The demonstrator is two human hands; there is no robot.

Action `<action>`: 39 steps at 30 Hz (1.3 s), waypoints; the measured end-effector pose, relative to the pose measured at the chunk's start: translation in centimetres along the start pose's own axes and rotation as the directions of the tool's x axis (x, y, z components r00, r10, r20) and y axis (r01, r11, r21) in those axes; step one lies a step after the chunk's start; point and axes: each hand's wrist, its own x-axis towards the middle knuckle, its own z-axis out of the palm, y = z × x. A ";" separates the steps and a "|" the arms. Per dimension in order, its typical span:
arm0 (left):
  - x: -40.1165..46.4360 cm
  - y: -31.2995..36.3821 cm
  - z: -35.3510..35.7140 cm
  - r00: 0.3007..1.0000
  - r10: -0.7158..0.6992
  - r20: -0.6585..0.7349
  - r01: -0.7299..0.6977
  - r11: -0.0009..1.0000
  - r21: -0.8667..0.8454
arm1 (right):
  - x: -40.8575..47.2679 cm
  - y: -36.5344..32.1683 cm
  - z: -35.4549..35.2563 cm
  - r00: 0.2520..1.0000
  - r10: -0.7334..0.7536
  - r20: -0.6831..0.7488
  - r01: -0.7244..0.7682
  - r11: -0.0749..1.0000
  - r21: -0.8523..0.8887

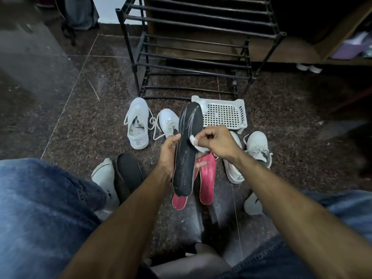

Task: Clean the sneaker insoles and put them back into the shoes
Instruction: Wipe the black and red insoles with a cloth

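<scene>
Granite floor [80, 117]; insole [188, 146] in left grip [168, 153].

floor [84, 109]: dark speckled tile | on it: four white sneakers [138, 123], pink insoles [207, 178], black insole [129, 172], white basket [225, 113], rack [193, 57]

Blue jeans [40, 208], white socks [106, 184], seemingly bare forearms.

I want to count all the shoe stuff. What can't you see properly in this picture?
Head view:
- Second pink insole: mostly behind the black insole the left hand holds.
- Wipe: mostly inside the right hand.
- White sneaker: partly behind the right forearm.
- Purple item: cut off, blurred.
</scene>
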 end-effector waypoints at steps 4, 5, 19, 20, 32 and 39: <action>-0.5 -0.1 1.7 0.996 0.047 0.076 -0.045 0.998 -0.032 | -0.3 -2.4 -0.6 0.994 -0.014 -0.108 0.021 0.998 0.064; -0.6 -0.2 2.0 0.995 0.051 0.090 -0.048 0.998 -0.041 | -0.3 -2.6 -0.4 0.995 -0.007 -0.104 0.013 0.998 0.058; -1.3 0.0 3.7 0.999 0.036 -0.008 -0.036 0.997 -0.064 | -2.2 -2.7 0.1 0.916 -0.319 0.245 0.396 0.617 -0.680; -1.3 -0.2 3.7 1.000 0.015 -0.003 -0.016 0.999 -0.044 | -2.2 -2.6 -0.1 0.910 -0.314 0.269 0.409 0.582 -0.703; -1.4 -1.9 5.0 0.985 -0.118 0.126 0.091 0.975 0.204 | -1.5 -4.2 -0.7 0.901 -0.394 -0.184 0.078 0.563 -0.822; -1.6 -2.6 4.8 0.993 -0.088 0.074 0.067 0.966 0.248 | -2.0 -4.6 -1.0 0.933 -0.350 0.086 0.224 0.378 -0.898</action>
